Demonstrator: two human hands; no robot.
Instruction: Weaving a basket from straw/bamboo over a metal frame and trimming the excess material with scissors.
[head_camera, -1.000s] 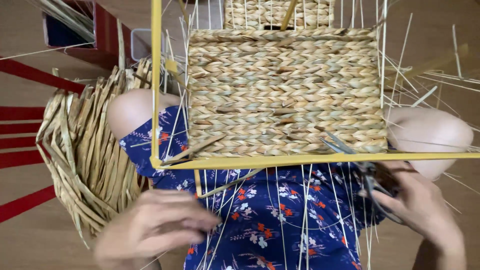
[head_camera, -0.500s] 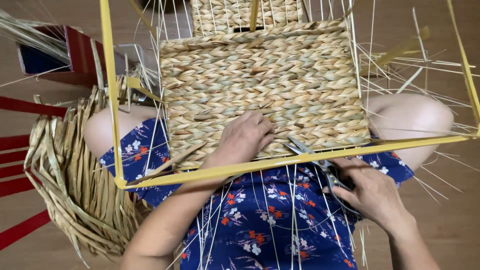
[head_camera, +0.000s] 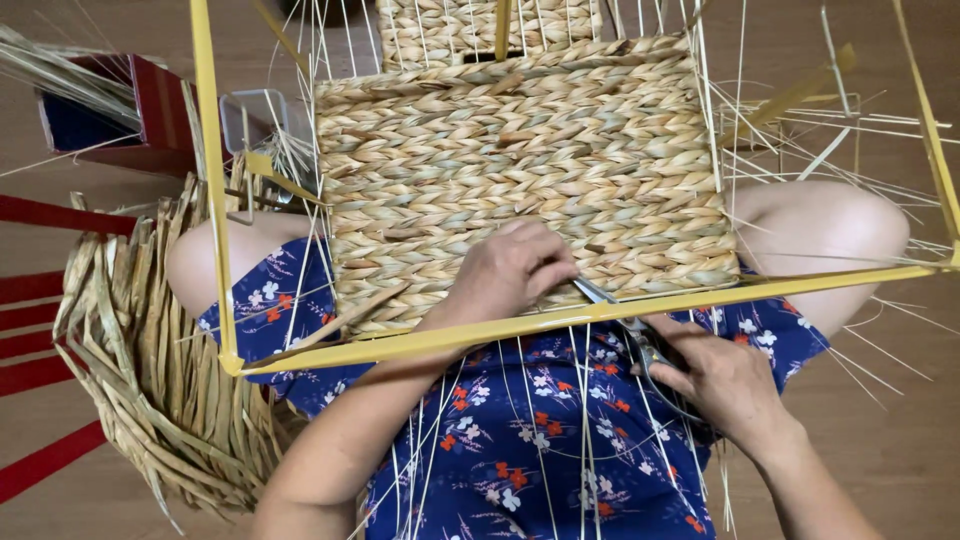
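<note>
A woven straw panel (head_camera: 520, 170) is stretched inside a yellow metal frame (head_camera: 560, 318) that rests across my lap. My left hand (head_camera: 510, 272) lies on the panel's lower edge, fingers curled and pressing the weave. My right hand (head_camera: 725, 385) is below the frame's front bar and grips dark scissors (head_camera: 625, 318). The scissor blades point up-left and reach the panel's edge right beside my left fingers. Thin pale strands (head_camera: 585, 420) hang down from the panel over my blue flowered dress.
A bundle of dried flat straw (head_camera: 150, 360) lies on the floor at my left knee. A red and blue box (head_camera: 110, 115) and a small clear container (head_camera: 250, 115) sit at the upper left. Loose stiff strands (head_camera: 840, 110) stick out on the right.
The frame and panel have shifted in view. My left hand rose from my lap onto the panel's lower edge. My right hand brought the scissors up to the edge.
</note>
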